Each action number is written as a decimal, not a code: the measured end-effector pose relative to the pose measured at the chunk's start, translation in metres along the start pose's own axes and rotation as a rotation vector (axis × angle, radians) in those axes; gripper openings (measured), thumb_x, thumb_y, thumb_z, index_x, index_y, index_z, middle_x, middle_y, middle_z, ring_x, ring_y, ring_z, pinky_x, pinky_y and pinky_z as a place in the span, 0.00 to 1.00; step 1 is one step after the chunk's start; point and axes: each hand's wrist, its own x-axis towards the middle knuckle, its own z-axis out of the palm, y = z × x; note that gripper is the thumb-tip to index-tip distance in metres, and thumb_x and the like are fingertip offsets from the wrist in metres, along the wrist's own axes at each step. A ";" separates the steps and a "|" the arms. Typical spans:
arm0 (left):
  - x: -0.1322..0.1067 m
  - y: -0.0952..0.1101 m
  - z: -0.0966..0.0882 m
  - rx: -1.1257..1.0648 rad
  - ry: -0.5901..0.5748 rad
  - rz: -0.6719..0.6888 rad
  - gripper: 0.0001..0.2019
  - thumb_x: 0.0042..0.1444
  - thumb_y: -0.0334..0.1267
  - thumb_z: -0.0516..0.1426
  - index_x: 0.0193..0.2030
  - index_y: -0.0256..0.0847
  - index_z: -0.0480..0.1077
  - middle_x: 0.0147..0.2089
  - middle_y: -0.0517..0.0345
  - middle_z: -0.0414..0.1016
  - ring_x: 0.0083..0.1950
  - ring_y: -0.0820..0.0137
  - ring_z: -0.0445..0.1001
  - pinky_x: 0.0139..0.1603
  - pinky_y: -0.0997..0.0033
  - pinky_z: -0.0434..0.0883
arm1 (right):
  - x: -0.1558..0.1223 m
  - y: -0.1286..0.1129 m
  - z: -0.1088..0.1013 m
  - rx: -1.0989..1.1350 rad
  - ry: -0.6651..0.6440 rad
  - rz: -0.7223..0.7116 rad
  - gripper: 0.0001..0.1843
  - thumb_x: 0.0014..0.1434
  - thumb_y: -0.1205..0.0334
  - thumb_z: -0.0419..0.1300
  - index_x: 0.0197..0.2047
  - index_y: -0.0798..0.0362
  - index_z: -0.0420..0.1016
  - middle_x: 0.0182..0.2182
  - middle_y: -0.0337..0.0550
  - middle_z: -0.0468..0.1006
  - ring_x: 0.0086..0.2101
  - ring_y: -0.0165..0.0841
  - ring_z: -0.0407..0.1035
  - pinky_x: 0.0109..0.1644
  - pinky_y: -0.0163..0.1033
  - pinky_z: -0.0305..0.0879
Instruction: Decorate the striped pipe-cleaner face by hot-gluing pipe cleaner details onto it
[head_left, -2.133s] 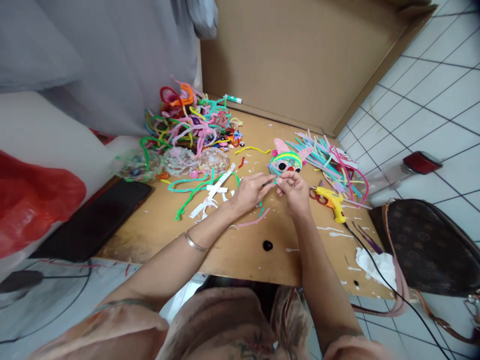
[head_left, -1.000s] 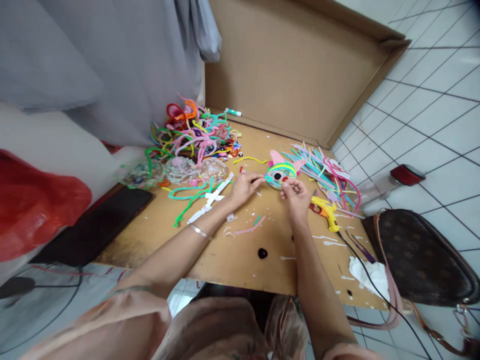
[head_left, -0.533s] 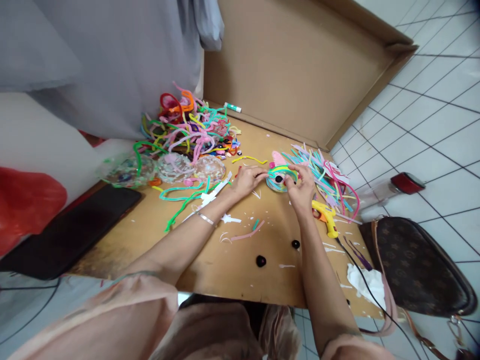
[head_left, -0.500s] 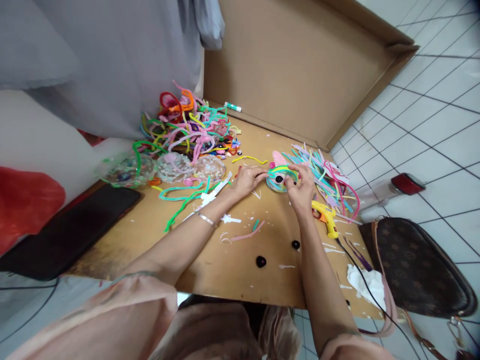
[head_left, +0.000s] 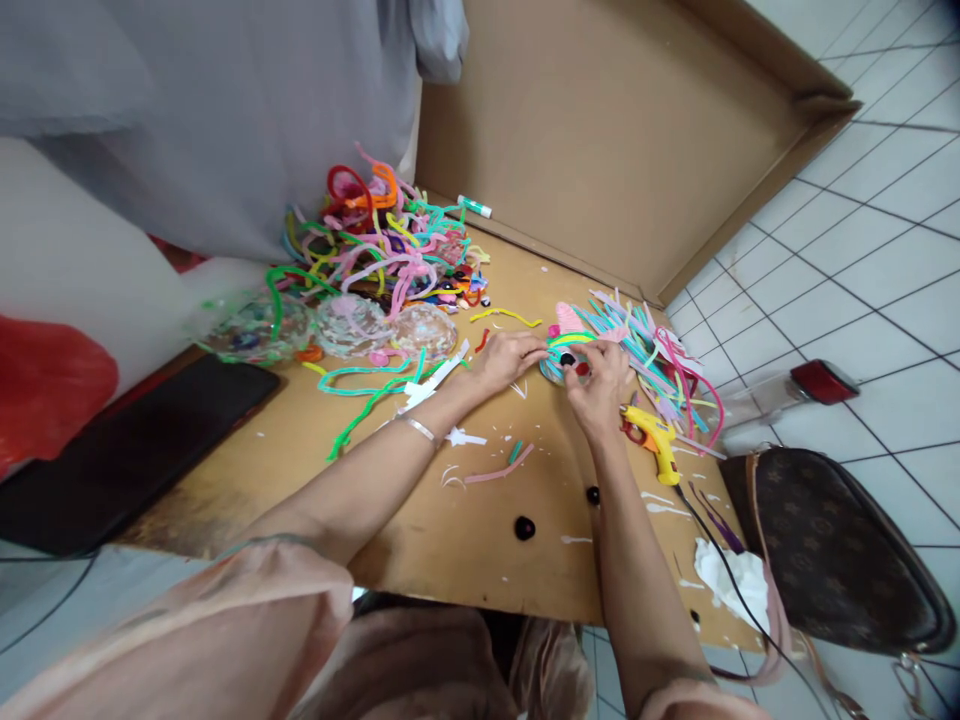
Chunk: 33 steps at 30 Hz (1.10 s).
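Observation:
Between my hands is a small round craft piece (head_left: 553, 369) wound with turquoise, green and yellow pipe cleaners, a black-and-white eye (head_left: 568, 359) on its front. A pink piece (head_left: 568, 317) shows just behind it. My left hand (head_left: 506, 362) pinches the craft's left edge with thumb and fingertips together. On the other side, my right hand (head_left: 602, 380) is curled around the craft, thumb and fingers near the eye and a small red part (head_left: 582, 369). The fingers hide much of the craft's right side. A yellow glue gun (head_left: 654, 440) lies by my right wrist.
Tangled pipe cleaners (head_left: 390, 240) and clear plastic pieces (head_left: 349, 330) lie at back left; more pipe cleaners (head_left: 637, 335) at right. Black round pieces (head_left: 524, 528) and scraps dot the wooden table (head_left: 450, 550). A cardboard panel (head_left: 570, 150) stands behind; a brown bag (head_left: 847, 550) sits at right.
My right fingers have shifted slightly over the craft, covering more of its front around the eye. Both hands keep hold of it, and the whole view has moved a little.

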 end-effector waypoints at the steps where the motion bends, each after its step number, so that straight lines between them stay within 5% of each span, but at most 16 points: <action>1: 0.000 0.000 0.000 0.001 0.002 0.004 0.13 0.68 0.43 0.59 0.45 0.37 0.82 0.37 0.48 0.84 0.38 0.68 0.82 0.41 0.71 0.74 | 0.000 0.000 0.000 -0.004 -0.002 -0.002 0.14 0.59 0.58 0.58 0.47 0.48 0.80 0.49 0.49 0.75 0.49 0.46 0.66 0.54 0.52 0.60; 25: 0.000 0.004 0.001 -0.043 0.005 0.005 0.13 0.68 0.40 0.59 0.50 0.37 0.81 0.42 0.45 0.85 0.42 0.66 0.83 0.47 0.66 0.78 | -0.002 0.002 0.005 0.058 -0.009 -0.004 0.14 0.58 0.58 0.61 0.47 0.48 0.80 0.49 0.48 0.73 0.51 0.46 0.66 0.56 0.53 0.60; 29: -0.001 0.006 -0.001 -0.113 0.010 -0.069 0.10 0.66 0.39 0.61 0.47 0.37 0.82 0.41 0.46 0.85 0.42 0.67 0.83 0.47 0.67 0.77 | -0.002 0.002 0.006 0.056 0.019 -0.016 0.14 0.59 0.57 0.61 0.47 0.47 0.80 0.48 0.48 0.74 0.50 0.46 0.66 0.55 0.53 0.61; 33: -0.004 0.009 -0.004 -0.305 0.090 -0.290 0.08 0.62 0.40 0.64 0.41 0.39 0.82 0.38 0.50 0.85 0.37 0.69 0.81 0.44 0.68 0.77 | -0.004 0.000 0.002 0.069 0.045 -0.033 0.14 0.60 0.55 0.59 0.47 0.47 0.80 0.47 0.48 0.76 0.49 0.45 0.67 0.55 0.53 0.62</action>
